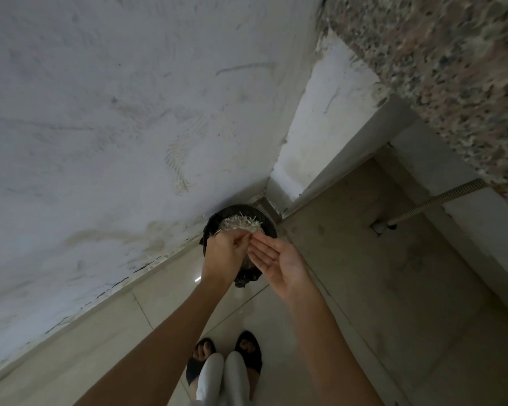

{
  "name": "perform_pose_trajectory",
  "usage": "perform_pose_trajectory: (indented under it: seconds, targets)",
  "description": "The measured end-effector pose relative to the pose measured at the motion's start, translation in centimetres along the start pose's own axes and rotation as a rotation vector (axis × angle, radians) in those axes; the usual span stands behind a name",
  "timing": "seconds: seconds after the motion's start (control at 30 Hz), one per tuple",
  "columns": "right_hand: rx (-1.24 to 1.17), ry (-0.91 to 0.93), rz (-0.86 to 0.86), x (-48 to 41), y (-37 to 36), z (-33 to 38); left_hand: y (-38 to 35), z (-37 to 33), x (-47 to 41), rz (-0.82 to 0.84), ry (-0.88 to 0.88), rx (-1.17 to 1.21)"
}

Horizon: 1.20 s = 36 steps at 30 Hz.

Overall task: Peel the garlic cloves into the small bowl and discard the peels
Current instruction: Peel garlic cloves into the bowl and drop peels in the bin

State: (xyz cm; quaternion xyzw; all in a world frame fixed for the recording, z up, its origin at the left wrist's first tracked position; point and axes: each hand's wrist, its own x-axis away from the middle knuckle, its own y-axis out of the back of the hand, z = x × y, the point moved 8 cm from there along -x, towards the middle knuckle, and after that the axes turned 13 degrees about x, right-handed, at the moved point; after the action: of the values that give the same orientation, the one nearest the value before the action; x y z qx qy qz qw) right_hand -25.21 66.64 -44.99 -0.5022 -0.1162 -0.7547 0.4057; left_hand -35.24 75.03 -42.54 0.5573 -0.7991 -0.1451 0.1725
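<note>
A black bin (269, 222) lined with a dark bag stands on the floor in the corner against the wall. A pale heap of garlic peels (241, 222) fills its top. My left hand (226, 254) hovers over the bin's near rim with the fingers curled together, pinching a few thin peel bits at the fingertips. My right hand (279, 260) is beside it, palm up and flat, fingers straight, nothing on it that I can see. The two hands' fingertips nearly touch above the bin. No bowl or garlic cloves are in view.
A stained white wall (115, 127) runs along the left. A speckled stone counter edge (452, 68) overhangs at the upper right, with a corrugated hose (440, 199) below it. My feet in dark sandals (226, 358) stand on the glossy tiled floor (364, 288).
</note>
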Motion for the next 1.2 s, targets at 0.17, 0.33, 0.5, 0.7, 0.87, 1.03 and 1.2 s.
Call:
perform_pose_trajectory:
  seconds: [0.17,0.33,0.5,0.7,0.87,1.03,1.2]
  targets:
    - [0.012,-0.019,-0.012,-0.5,0.1,0.0,0.2,0.2,0.0,-0.043,0.021,0.016]
    - [0.033,-0.025,0.016,-0.9,-0.6,0.3,0.1,0.0,-0.5,-0.049,-0.02,0.015]
    - [0.04,-0.043,0.022,-1.2,-0.4,0.4,0.6,1.3,-0.8,-0.094,0.041,-0.021]
    - [0.005,-0.064,0.026,-1.5,-1.2,0.2,-0.2,0.1,-0.1,-0.089,-0.09,-0.109]
    - [0.316,0.114,0.031,-1.3,-2.0,1.3,-1.0,4.1,-0.3,-0.041,0.584,0.212]
    - [0.755,0.321,-0.089,-0.6,-1.7,0.2,-1.3,1.1,0.6,-0.065,0.802,0.772]
    - [0.518,0.367,-0.206,4.8,-0.6,2.2,2.2,-3.1,4.1,-0.07,0.767,0.867]
